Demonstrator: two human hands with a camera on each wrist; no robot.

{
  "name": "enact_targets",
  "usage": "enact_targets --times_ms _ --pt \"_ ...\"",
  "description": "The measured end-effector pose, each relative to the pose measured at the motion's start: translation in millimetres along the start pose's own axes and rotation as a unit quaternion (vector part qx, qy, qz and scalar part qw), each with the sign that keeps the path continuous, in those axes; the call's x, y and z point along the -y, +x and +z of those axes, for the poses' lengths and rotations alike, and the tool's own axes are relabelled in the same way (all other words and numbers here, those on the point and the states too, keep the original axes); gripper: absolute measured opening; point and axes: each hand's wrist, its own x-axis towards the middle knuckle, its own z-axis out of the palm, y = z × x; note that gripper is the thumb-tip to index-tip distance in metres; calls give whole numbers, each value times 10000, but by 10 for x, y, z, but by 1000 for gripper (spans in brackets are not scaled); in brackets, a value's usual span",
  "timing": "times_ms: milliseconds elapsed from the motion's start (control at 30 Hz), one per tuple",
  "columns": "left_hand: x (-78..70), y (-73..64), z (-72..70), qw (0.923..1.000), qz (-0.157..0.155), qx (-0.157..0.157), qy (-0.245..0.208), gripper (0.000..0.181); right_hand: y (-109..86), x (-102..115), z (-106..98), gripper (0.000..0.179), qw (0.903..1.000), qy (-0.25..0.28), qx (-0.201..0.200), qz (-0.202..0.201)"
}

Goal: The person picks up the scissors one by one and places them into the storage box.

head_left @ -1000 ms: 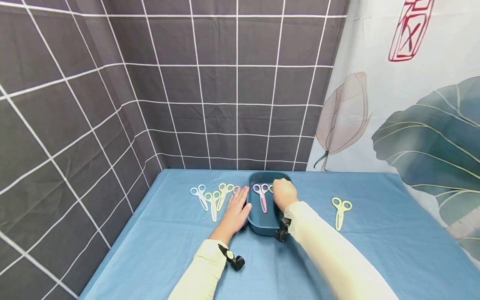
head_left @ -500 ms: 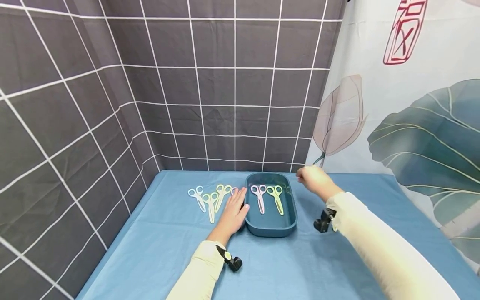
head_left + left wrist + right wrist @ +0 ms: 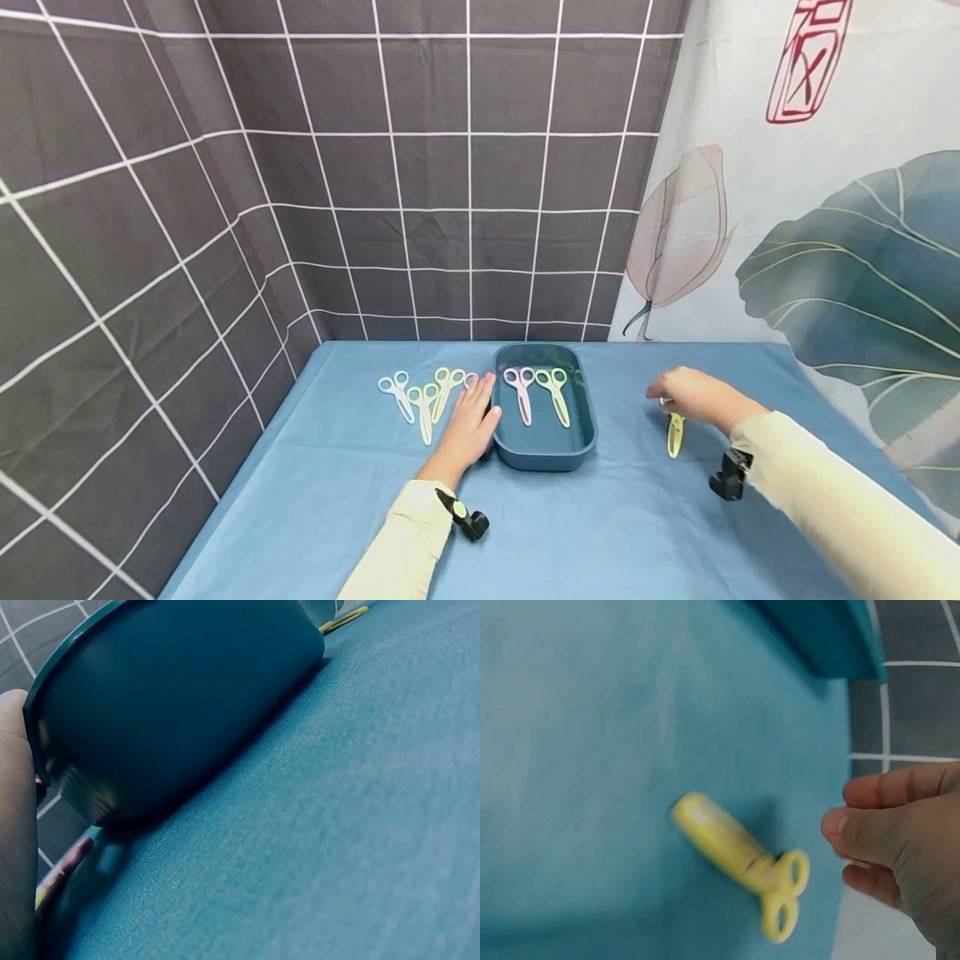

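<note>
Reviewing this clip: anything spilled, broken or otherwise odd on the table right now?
Nothing stands out. The tray sits upright, the pink scissors and yellow-green scissors lying flat inside it. The yellow scissors by the right hand lie apart from the rest, with no visible damage.

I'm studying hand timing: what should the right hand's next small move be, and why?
Probably lower the right hand onto the lone yellow scissors and pinch the handle end. In the right wrist view, the scissors lie on the blue cloth, handle end nearest the hand, and the fingers stand clear of them, holding nothing.
</note>
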Motion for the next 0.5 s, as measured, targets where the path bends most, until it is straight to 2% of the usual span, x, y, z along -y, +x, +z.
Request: enact_targets --times_ms 133,233,300,500 --pt "6 4 -2 10000 9 22 17 58 -146 -50 146 22 9983 -180 24 -553" --pt "17 7 -2 10000 43 11 27 58 -204 -107 251 26 9930 -367 -208 -1108" --pt "22 8 -3 10000 51 -7 22 58 -230 -143 308 28 9892 -514 -347 -1325" --pt "20 5 -1 10000 23 21 8 58 -285 -187 407 29 9854 -1057 -391 -1276"
